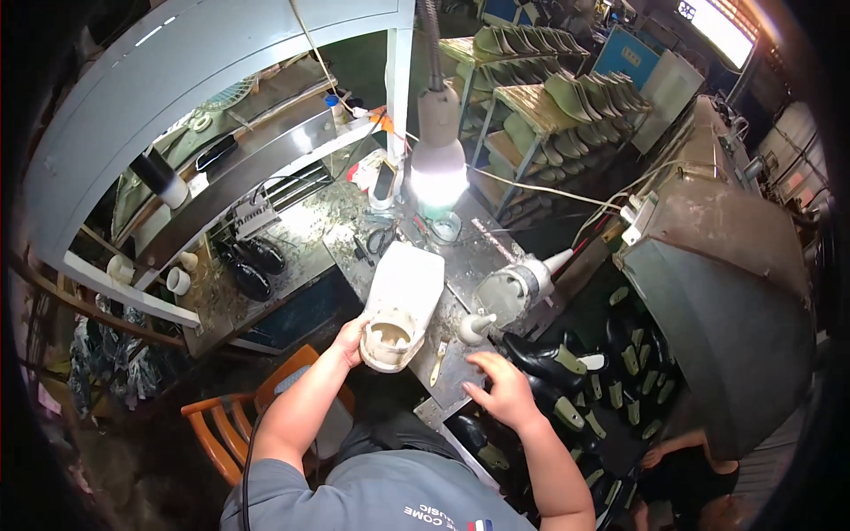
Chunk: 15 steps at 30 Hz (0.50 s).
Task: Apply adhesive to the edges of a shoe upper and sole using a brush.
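My left hand point(351, 341) grips a white plastic container point(409, 288) by its near end. The container is tilted, its cut-out opening turned toward me, with yellowish residue around and inside it. My right hand point(503, 389) hovers over the bench's near right corner, fingers apart and nothing in them. Just left of it lies a small brush point(437, 364) with a pale handle. Beyond that hand are a small white nozzle bottle point(475, 329) and a larger pale container point(505, 294), beside which a conical nozzle points up and right.
A lit lamp point(439, 168) hangs over the stained metal bench point(459, 285). Scissors point(381, 239) lie near a clear cup point(445, 227). Black shoes with green pieces point(567, 363) crowd the right side, below a large grey hood point(717, 292). A wooden chair point(221, 420) stands left; another person's hand point(653, 457) shows lower right.
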Motion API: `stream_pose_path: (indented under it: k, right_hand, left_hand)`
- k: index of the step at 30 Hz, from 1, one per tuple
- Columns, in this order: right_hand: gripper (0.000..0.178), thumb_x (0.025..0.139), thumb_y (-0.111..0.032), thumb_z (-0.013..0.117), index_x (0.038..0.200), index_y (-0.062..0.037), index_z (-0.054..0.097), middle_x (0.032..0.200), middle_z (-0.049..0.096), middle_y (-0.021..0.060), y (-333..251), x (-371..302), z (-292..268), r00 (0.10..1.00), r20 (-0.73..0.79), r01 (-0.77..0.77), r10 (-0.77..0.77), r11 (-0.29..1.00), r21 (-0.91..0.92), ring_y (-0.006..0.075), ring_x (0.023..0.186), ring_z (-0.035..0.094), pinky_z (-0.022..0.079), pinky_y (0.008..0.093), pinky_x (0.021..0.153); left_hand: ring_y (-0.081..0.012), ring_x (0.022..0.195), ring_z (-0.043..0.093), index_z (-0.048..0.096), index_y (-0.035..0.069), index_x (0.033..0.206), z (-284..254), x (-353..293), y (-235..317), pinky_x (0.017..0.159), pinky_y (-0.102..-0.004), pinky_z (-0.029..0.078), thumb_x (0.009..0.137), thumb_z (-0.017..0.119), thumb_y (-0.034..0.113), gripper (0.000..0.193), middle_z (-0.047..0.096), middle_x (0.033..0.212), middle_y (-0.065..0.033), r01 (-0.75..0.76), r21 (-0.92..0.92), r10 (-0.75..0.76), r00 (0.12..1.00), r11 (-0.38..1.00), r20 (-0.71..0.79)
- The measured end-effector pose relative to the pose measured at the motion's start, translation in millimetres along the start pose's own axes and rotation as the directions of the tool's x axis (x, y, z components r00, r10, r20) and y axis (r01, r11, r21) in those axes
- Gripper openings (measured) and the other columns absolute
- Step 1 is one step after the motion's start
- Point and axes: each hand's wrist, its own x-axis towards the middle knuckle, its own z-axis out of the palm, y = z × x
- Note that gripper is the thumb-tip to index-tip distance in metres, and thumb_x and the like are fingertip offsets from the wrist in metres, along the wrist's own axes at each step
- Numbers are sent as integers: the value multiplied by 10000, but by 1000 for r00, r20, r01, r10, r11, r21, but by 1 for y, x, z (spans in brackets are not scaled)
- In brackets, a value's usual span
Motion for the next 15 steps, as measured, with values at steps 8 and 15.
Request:
stream_pose_path:
  k: [8, 15]
  right_hand:
    - [852, 694, -325, 827, 1386, -24, 431, 1428, 435, 193, 9, 160, 56, 997, -70, -11, -13, 943, -333, 363, 1317, 428, 371, 442, 1092]
    - [876, 654, -297, 850, 1382, -28, 444, 1382, 480, 161, 15, 233, 85, 988, -137, -115, 66, 912, -393, 347, 1299, 441, 367, 467, 1082]
  left_hand:
    - [-251, 952, 682, 586, -28, 1170, -39, 68, 43, 848, -402, 572, 903, 585, 156, 324, 675, 1068, -150, 47, 200, -42, 999, 979, -30]
    - [-206, 973, 657, 518, -13, 1237, -42, 121, 81, 839, -351, 550, 899, 626, 175, 401, 649, 1094, -123, 131, 321, -130, 991, 938, -24]
